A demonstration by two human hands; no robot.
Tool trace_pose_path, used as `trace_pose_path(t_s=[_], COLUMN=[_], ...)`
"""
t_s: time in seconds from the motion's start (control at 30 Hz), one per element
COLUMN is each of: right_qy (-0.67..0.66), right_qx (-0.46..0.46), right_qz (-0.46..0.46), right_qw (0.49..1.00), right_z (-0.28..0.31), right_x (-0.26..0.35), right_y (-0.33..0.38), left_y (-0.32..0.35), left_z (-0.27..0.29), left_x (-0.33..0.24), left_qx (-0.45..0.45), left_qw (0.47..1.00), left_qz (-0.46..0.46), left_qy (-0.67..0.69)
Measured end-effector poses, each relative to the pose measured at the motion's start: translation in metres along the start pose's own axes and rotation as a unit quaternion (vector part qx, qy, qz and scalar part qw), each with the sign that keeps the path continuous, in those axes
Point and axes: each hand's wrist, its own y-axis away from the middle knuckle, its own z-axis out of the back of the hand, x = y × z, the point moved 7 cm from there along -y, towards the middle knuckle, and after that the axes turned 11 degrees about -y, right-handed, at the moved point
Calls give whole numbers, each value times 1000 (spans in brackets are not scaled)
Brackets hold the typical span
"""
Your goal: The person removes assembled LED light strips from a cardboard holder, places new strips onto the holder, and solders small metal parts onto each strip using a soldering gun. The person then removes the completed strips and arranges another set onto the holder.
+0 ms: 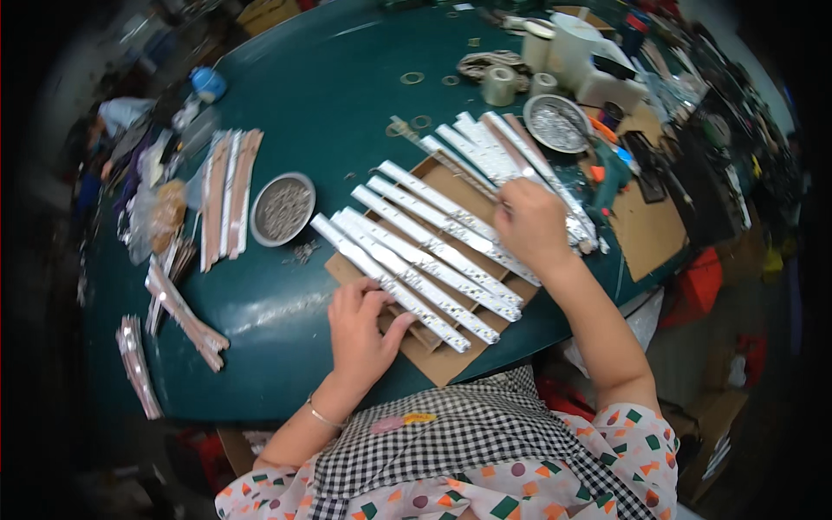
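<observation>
Several narrow white LED strips (416,279) with small components lie side by side, slanting across a shallow cardboard tray (451,185). Under the tray is a flat cardboard sheet (444,371). My left hand (360,329) rests at the near left strip, fingertips touching its edge, thumb apart. My right hand (533,224) is at the far right ends of the strips, fingers pinched together; whatever they hold is hidden. Just beyond it, more white strips (477,149) and brown-backed ones are fanned out.
A metal bowl of small parts (284,208) stands left of the tray, another bowl (556,123) beyond my right hand. Bundled strips (232,195) lie on the green table (269,338). A green power tool (612,178), tape rolls (500,87) and plastic containers (575,43) crowd the right.
</observation>
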Motion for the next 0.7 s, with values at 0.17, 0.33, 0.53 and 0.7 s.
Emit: trace_pose_path(t_s=[0.17, 0.33, 0.53, 0.7], right_qy=[-19, -84, -220, -254], right_qx=[31, 50, 129, 290], right_qz=[-49, -12, -110, -224], right_qw=[998, 995, 961, 895], right_z=[1, -2, -7, -23], right_x=[30, 37, 17, -9], right_y=[20, 25, 25, 22], left_y=[3, 11, 25, 23], left_z=[-1, -1, -2, 3], left_x=[-3, -7, -30, -32], left_qx=[1, 33, 124, 115], left_qw=[1000, 998, 781, 718], left_qz=[-6, -14, 231, 280], left_qy=[-9, 58, 568, 627])
